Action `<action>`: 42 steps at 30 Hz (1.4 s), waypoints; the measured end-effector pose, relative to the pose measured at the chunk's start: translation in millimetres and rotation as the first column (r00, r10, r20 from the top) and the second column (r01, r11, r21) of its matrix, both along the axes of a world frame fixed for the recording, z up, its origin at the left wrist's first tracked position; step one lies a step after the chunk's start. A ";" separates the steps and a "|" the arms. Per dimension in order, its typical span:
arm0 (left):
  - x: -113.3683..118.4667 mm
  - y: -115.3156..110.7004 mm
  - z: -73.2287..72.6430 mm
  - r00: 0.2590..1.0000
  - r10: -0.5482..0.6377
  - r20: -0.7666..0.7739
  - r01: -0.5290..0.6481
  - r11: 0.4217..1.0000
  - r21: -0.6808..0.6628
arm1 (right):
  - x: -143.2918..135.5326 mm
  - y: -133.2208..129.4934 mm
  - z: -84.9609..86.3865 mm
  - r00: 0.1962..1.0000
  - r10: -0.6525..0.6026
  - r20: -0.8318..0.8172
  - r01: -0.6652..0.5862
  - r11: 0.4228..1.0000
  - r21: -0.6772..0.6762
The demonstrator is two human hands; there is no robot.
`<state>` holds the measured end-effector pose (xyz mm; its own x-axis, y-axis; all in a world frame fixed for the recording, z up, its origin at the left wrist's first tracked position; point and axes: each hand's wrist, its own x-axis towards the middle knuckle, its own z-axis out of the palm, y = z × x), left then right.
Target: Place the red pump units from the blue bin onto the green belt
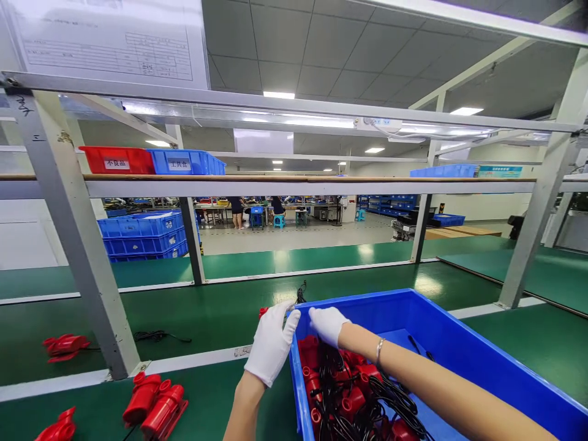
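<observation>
A blue plastic bin (pixel 441 321) stands in front of me, holding a heap of red plastic pump-like parts (pixel 353 401) with bundled black cables (pixel 395 401). At its far left corner is my left hand (pixel 271 346) in a white glove, the thumb raised and the fingers curled. What those fingers hold, if anything, is hidden. My right hand (pixel 327 324), also gloved, reaches across the bin to the same corner, above the heap. Its fingers are closed, and their tips do not show. Just beyond my left hand, a bit of red part (pixel 263 312) and a black cable (pixel 301 292) peek out.
More red parts (pixel 156 407) lie on the green surface (pixel 206 392) at left, another (pixel 67 346) behind the grey post (pixel 87 245). A shelf (pixel 298 187) crosses ahead, bearing a red box (pixel 117 160) and a blue box (pixel 188 162). Stacked blue crates (pixel 142 236) stand beyond.
</observation>
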<state>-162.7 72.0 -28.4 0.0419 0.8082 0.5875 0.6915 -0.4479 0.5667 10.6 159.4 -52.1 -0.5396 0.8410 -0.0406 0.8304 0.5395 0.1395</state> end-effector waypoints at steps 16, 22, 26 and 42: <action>11.2 0.2 -2.3 0.994 -0.071 0.083 0.073 0.997 -0.026 | -37.8 -7.2 -30.8 0.994 0.104 -0.028 -0.106 0.990 -0.096; 4.7 -6.3 5.0 0.973 -0.117 0.200 0.127 0.991 -0.039 | -35.5 -16.4 -11.4 0.996 0.066 -0.052 -0.070 0.995 -0.076; 6.2 -13.2 11.6 0.916 -0.160 0.367 0.196 0.979 -0.063 | 9.2 -29.2 38.7 0.980 0.043 -0.195 -0.025 0.995 0.094; 136.4 -54.5 112.3 0.137 -0.333 0.933 0.850 0.523 0.062 | 104.6 -170.2 213.3 0.617 0.409 -0.672 -0.191 0.907 0.376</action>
<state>-26.2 17.5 83.9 0.3939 0.8695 0.2979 -0.5744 -0.0201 0.8183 115.2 -10.8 161.2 -0.5248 0.5457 0.6533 0.5154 0.8145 -0.2664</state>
